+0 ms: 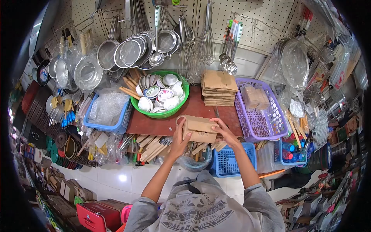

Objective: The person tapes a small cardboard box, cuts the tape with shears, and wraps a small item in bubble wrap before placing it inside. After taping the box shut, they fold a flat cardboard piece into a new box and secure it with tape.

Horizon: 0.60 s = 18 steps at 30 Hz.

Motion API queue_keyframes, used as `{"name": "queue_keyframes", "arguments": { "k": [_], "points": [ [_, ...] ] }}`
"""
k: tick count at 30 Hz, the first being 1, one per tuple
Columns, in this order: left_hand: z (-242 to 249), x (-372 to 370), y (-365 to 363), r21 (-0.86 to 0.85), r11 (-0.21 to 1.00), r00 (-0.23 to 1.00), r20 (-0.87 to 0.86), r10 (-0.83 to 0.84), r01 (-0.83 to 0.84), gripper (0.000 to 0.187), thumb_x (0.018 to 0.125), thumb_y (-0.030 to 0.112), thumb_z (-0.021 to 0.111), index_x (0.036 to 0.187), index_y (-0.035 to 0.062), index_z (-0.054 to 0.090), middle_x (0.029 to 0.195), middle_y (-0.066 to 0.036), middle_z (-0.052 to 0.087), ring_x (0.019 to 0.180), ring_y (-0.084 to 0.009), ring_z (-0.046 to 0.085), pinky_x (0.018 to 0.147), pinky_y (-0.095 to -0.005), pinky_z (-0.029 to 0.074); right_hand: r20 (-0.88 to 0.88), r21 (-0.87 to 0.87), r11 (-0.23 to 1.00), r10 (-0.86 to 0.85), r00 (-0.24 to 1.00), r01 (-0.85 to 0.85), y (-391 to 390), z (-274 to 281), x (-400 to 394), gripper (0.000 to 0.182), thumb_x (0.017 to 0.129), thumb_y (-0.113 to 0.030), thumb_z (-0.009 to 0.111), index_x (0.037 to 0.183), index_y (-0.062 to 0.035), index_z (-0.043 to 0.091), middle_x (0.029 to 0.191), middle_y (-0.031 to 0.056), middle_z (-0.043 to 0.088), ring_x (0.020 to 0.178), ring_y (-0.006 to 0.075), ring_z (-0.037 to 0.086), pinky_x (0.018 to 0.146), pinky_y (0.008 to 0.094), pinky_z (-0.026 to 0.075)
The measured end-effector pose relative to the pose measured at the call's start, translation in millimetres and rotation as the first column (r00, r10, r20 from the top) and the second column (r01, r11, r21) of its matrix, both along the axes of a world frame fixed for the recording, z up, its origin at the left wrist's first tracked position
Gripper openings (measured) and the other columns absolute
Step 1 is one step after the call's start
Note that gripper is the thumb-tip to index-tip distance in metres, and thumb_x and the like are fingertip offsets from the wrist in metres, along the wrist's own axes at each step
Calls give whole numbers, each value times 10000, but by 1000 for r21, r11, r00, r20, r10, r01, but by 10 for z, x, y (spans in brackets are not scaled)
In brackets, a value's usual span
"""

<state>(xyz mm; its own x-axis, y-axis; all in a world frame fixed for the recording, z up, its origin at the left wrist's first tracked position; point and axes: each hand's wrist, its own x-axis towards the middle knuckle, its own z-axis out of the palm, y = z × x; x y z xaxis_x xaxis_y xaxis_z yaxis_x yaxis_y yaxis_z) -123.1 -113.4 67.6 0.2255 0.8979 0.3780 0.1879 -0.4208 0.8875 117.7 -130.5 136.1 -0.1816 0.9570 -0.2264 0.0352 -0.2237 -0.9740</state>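
Note:
A small brown cardboard box is between my hands, above the front part of the red-brown table. My left hand grips its left side, the thumb on the near face. My right hand holds the right side, fingers on the top edge. A dark gap runs across the near face of the box. Beside my left fingertips shows a brown ring, perhaps a tape roll. Behind the box, a thin pointed metal tool lies on the table, partly hidden. Further back stands a stack of flattened cardboard boxes.
A green basin of small bowls stands behind left. Beside it sits a blue basket with bubble wrap. On the right, a purple basket holds wrapped brown boxes. Ladles, whisks and strainers hang behind. Wooden-handled utensils lie below the edge.

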Motion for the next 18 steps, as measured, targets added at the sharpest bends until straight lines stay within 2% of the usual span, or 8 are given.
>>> {"name": "queue_keyframes", "arguments": {
  "k": [3, 6, 9, 12, 15, 18],
  "points": [
    [53, 12, -49, 21, 999, 999, -35, 27, -26, 680, 975, 395, 510, 1511, 56, 264, 1502, -216, 346, 1390, -371, 338, 1136, -468, 238, 61, 115, 993, -9, 998, 2, -15, -59, -30, 508, 864, -241, 740, 1292, -166, 477, 1244, 48, 550, 1137, 171, 537, 817, 310, 525],
    [71, 20, -70, -2, 1000, 1000, 24, 2, -2, 675, 981, 392, 502, 1512, 53, 261, 1505, -211, 340, 1391, -366, 338, 1135, -464, 243, 55, 248, 968, -52, 997, 37, -35, -162, -62, 602, 801, -196, 809, 1293, -132, 468, 1226, 86, 555, 1103, 204, 592, 839, 309, 525],
    [101, 33, -97, -19, 1000, 998, 62, -10, 11, 674, 983, 384, 504, 1512, 49, 254, 1511, -208, 330, 1392, -354, 339, 1143, -449, 242, 87, 316, 945, -113, 990, 80, -77, -138, -105, 616, 797, -181, 811, 1302, -120, 463, 1185, 85, 585, 1019, 185, 628, 815, 301, 534],
    [85, 63, -81, -30, 999, 989, 144, -23, 28, 672, 984, 363, 509, 1513, 45, 244, 1520, -204, 313, 1395, -336, 336, 1149, -433, 242, 107, 314, 944, -137, 985, 97, -112, -59, -140, 616, 792, -193, 815, 1302, -113, 480, 1130, 80, 619, 984, 167, 644, 801, 302, 541],
    [93, 95, -76, -52, 999, 984, 176, 14, -5, 652, 975, 329, 534, 1494, 38, 266, 1491, -200, 334, 1379, -317, 349, 1150, -410, 243, 197, 337, 939, -137, 971, 64, -145, 65, -179, 569, 796, -161, 805, 1279, -95, 511, 1157, 75, 610, 999, 145, 607, 840, 291, 523],
    [139, 127, -58, -55, 998, 977, 211, 29, -18, 613, 969, 297, 553, 1462, 31, 305, 1448, -181, 364, 1365, -300, 357, 1140, -390, 254, 178, 357, 932, -139, 974, 68, -104, 45, -181, 568, 785, -169, 814, 1268, -78, 529, 1159, 85, 616, 991, 144, 615, 828, 290, 530]
  ]
}}
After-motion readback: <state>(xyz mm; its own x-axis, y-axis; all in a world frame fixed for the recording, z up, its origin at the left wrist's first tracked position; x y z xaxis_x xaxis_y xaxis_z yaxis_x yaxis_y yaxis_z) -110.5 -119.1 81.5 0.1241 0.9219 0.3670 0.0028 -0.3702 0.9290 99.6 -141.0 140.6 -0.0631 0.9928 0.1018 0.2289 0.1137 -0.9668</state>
